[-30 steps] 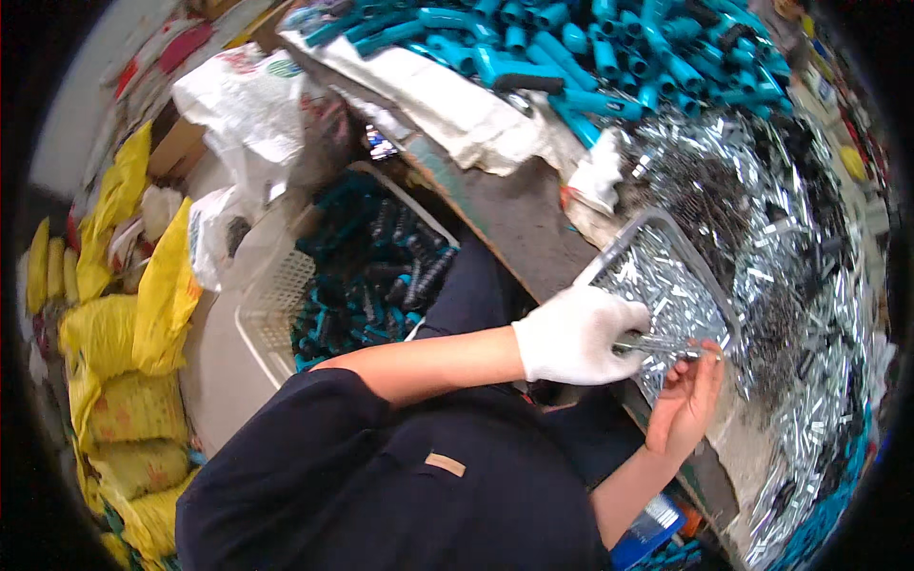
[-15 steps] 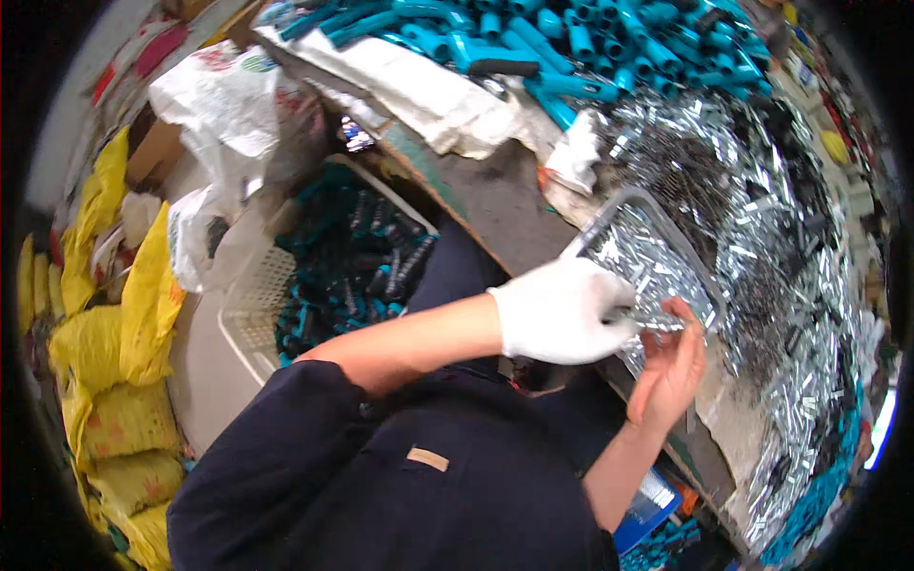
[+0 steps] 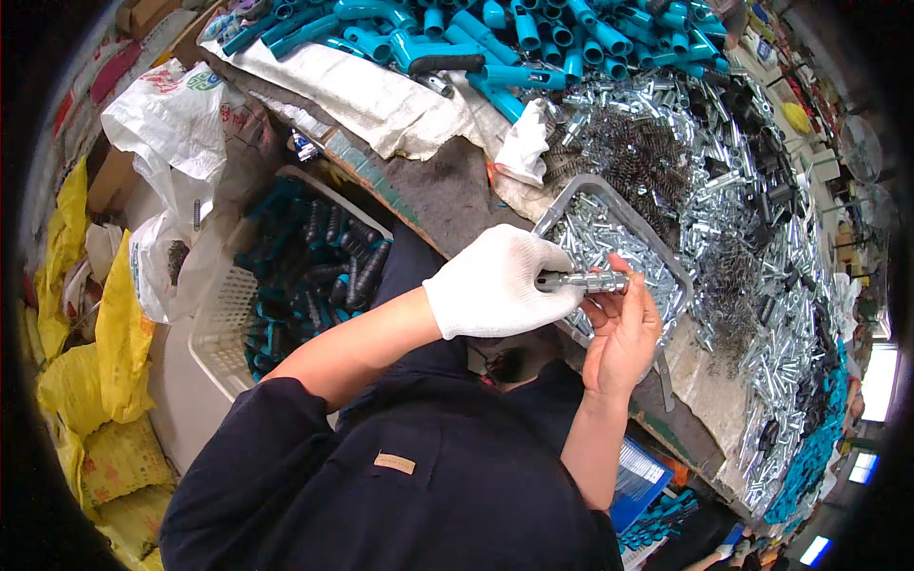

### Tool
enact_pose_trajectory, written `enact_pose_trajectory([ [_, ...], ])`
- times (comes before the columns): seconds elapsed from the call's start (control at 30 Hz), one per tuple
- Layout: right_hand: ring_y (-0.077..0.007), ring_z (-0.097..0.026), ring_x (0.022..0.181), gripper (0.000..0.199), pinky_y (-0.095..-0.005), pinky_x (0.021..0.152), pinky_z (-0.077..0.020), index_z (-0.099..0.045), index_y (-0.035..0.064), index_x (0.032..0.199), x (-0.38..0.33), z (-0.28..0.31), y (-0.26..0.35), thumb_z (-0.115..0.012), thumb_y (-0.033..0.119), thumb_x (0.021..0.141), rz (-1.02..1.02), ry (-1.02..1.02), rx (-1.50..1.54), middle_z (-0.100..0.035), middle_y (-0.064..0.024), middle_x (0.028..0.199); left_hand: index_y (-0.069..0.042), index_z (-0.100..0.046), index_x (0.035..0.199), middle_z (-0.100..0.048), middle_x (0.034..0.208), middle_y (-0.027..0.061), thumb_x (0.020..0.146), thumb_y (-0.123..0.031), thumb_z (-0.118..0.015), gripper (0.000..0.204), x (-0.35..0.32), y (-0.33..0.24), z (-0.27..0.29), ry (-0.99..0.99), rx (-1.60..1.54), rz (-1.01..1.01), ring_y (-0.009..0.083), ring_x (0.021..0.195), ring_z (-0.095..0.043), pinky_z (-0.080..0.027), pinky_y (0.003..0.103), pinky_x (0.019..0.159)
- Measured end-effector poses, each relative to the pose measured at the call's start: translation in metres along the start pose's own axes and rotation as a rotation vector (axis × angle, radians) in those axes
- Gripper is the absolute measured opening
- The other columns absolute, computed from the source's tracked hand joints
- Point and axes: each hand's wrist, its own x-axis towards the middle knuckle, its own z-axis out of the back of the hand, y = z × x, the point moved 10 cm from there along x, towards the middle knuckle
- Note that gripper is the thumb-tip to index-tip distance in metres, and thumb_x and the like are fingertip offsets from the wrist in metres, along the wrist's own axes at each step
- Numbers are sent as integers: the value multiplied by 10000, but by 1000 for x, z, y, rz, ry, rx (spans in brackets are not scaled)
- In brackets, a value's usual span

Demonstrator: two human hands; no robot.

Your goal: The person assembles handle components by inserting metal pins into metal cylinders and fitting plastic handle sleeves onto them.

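The gloved left hand (image 3: 500, 285) and bare right hand (image 3: 624, 341) pinched a shiny, ridged metal part (image 3: 592, 282) over the grey-rimmed tray (image 3: 645, 232). Left of the tray, bare surface (image 3: 440, 187) reached its slanting edge.

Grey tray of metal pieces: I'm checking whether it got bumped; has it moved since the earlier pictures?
No; the grey tray keeps its place beside the crumpled white bundle, and both shift left in view together.
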Motion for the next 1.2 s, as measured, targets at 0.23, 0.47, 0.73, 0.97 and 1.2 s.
enact_pose_trajectory([
  [0.23,-160,-646,845,384,-298,699,-559,-550,-13,1281,27,0,4,-455,268,1038,-27,-45,-19,-652,-137,1135,48,-697,898,-636,722,229,779,-310,-629,383,2,26,19,-32,96,70,272,669,-670,-508,361,667],
  [0.47,-187,-639,883,274,-274,757,-501,-612,7,1148,102,-113,66,-608,194,948,421,331,-809,-666,-101,1055,36,-696,848,-639,725,222,789,-337,-618,385,0,67,53,-211,41,68,278,662,-659,-501,379,664],
  [0.73,-379,-510,1217,340,-462,1033,-402,-591,9,1187,185,-197,-5,-590,162,884,849,347,-1609,-544,-205,1316,55,-671,822,-603,727,267,775,-404,-583,470,9,92,44,-166,47,127,345,669,-624,-486,425,693],
  [0.97,-317,-357,1378,407,-606,1071,-318,-565,89,1257,206,-195,-27,-611,186,865,648,295,-1814,-389,-133,1486,50,-674,825,-601,722,259,778,-408,-584,469,3,91,50,-198,41,112,352,674,-623,-488,425,695],
  [1.2,-304,-404,1340,349,-678,1062,-276,-574,98,1115,188,-186,5,-674,106,781,809,203,-1689,-424,-113,1438,47,-676,849,-609,758,260,791,-421,-591,479,7,97,45,-187,95,91,352,713,-633,-487,426,709],
])
